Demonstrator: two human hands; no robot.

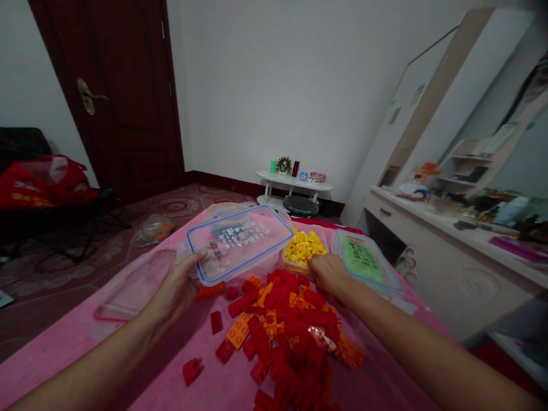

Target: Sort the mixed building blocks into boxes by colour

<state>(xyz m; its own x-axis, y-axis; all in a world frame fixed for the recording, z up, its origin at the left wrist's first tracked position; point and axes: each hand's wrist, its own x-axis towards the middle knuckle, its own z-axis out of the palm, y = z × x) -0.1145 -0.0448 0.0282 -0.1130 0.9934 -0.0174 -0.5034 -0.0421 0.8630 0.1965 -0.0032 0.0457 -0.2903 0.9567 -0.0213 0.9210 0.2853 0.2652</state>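
Observation:
My left hand (180,285) grips the near left edge of a clear, blue-rimmed plastic lid (240,242) and holds it lifted over a clear container underneath. My right hand (327,273) is closed, knuckles up, at the near edge of a tub of yellow bricks (302,246); what its fingers hold is hidden. A heap of red and orange bricks (286,331) lies on the pink cloth (107,337) between my arms.
A blue-rimmed box with green content (366,262) sits right of the yellow tub. A red-rimmed clear lid (137,288) lies at left. A dresser (449,251) stands at right, a small white table (293,185) and dark stool beyond, a door at left.

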